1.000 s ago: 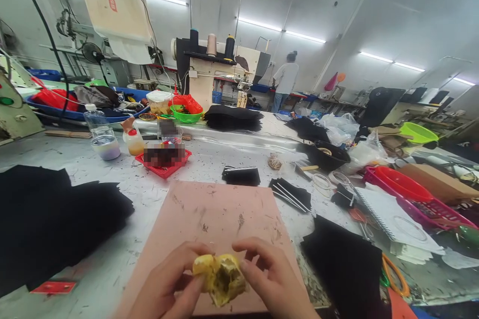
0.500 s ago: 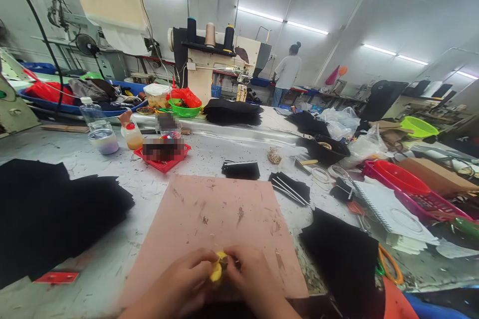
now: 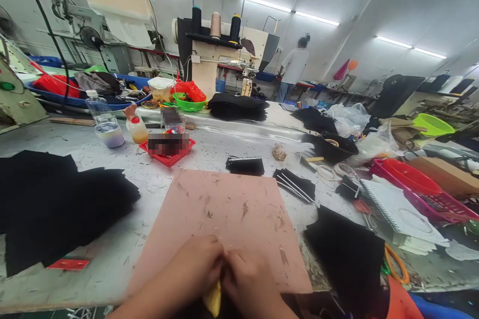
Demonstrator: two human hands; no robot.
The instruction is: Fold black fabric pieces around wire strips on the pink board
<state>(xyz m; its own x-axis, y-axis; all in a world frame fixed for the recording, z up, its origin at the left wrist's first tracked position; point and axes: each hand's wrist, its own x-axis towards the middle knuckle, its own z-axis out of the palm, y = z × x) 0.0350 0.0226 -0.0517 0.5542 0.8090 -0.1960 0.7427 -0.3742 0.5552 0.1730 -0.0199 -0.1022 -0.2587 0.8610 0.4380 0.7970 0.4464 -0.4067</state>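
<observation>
My left hand (image 3: 200, 261) and my right hand (image 3: 249, 279) meet over the near edge of a worn pink board (image 3: 224, 199), fingertips pressed together. Both are closed around a small, soft-looking yellow thing (image 3: 213, 299), whose lower part hangs down between them. Its upper part is hidden by my fingers, and its kind cannot be made out. Stacks of black cut pieces flank the board: a large stack (image 3: 71, 204) on the left and another stack (image 3: 346, 254) on the right.
Beyond the board lie small black pieces with white strips (image 3: 295, 184), a red basket (image 3: 168, 152) and bottles (image 3: 108, 129). To the right are a spiral notebook (image 3: 400, 209) and a magenta basket (image 3: 449, 204). A sewing machine (image 3: 209, 60) stands behind; a person (image 3: 294, 67) is farther back.
My hands have drawn closer together, and the yellow thing now hangs lower between them, nearer to me. The camera view has shifted slightly.
</observation>
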